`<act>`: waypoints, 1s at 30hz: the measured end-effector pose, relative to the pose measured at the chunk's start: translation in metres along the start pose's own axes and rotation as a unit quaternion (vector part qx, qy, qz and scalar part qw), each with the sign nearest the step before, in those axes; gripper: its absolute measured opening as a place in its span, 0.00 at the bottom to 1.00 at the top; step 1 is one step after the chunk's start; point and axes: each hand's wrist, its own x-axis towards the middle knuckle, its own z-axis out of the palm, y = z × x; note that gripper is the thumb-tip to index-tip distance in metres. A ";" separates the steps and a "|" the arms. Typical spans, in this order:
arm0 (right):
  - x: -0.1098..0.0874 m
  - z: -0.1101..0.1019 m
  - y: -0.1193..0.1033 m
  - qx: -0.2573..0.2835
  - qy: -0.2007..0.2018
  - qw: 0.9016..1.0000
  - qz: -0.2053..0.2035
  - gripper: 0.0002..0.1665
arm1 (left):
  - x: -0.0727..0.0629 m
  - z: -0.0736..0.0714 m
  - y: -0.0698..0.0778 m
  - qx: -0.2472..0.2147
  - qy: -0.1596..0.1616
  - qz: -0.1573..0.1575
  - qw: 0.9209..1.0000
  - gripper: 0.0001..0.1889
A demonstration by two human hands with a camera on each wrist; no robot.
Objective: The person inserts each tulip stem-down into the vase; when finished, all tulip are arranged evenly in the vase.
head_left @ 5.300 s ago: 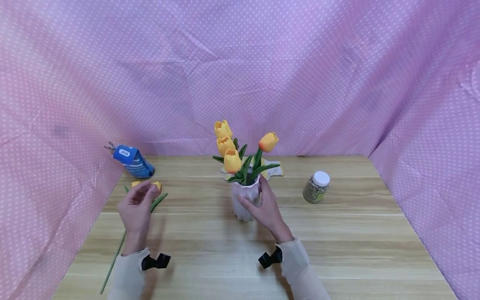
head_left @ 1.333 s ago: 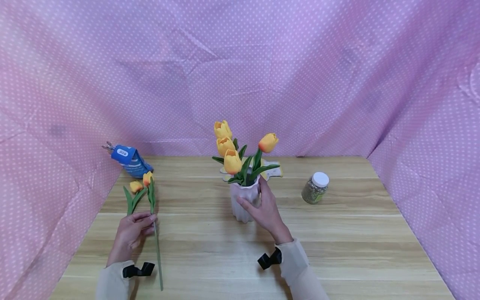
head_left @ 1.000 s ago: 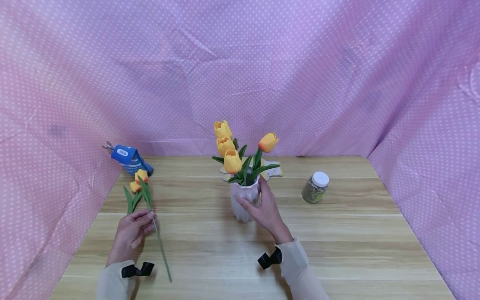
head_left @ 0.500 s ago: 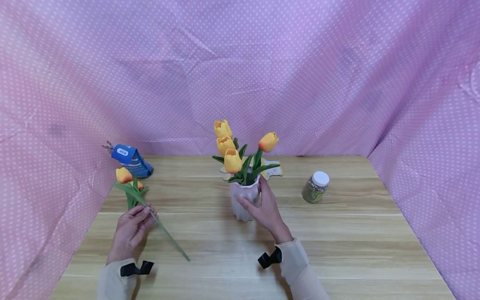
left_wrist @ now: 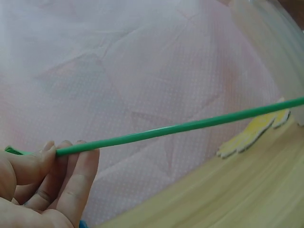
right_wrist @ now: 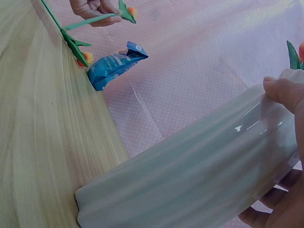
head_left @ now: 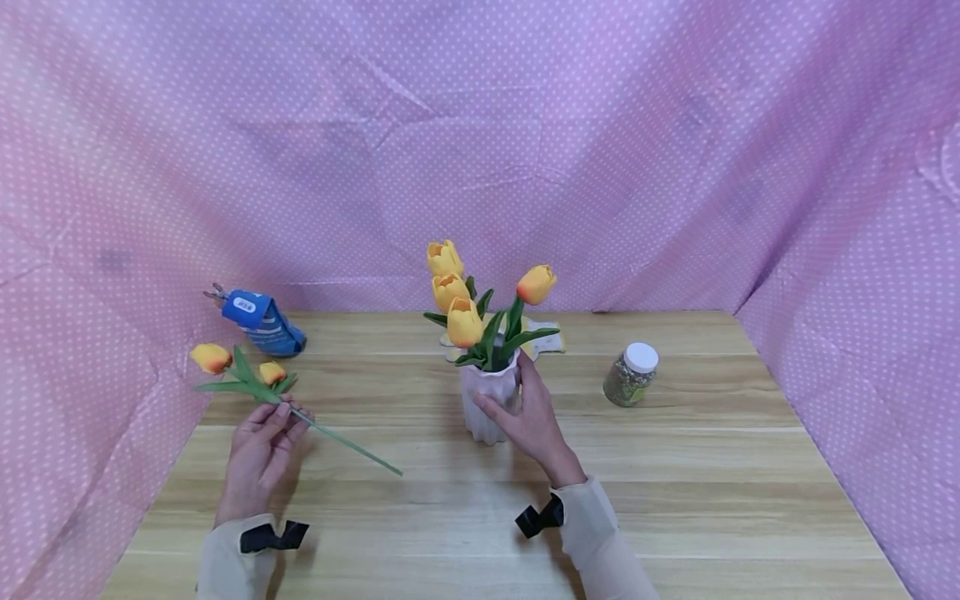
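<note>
Between the thumb and fingers of my left hand (head_left: 258, 458) is the green stem of a yellow-orange tulip (head_left: 212, 358). Its bloom points left and the stem slants down to the right, above the table. In the left wrist view the stem (left_wrist: 180, 127) crosses the frame from the fingertips. A second tulip (head_left: 272, 372) lies on the table behind that hand, its stem mostly hidden in the head view. My right hand (head_left: 528, 421) grips the upper right side of a white ribbed vase (head_left: 480, 408). Several yellow tulips (head_left: 465, 322) stand in the vase, which is upright.
A blue packet (head_left: 266, 325) stands at the back left, near the tulip on the table. Behind the vase lies a yellow-and-white glove (head_left: 551, 337). A white-lidded jar (head_left: 630, 375) stands to the right. Pink dotted cloth (head_left: 480, 167) hangs around the wooden table (head_left: 675, 500).
My left hand has picked up one tulip and turned it, so its bloom swings left and the stem end swings up to the right. My right hand stays on the vase.
</note>
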 end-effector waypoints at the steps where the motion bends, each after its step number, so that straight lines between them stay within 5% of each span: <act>1: 0.000 0.000 0.000 0.000 0.000 1.000 0.001 0.51 | 0.000 0.001 0.000 -0.009 -0.006 0.003 1.000 0.20; 16: 0.000 0.001 0.000 -0.002 0.002 1.000 0.002 0.51 | 0.005 0.030 -0.001 -0.045 -0.021 0.046 0.998 0.17; 30: 0.000 0.000 -0.001 -0.004 0.001 1.000 0.006 0.52 | 0.007 0.047 -0.005 -0.057 0.004 0.069 0.996 0.16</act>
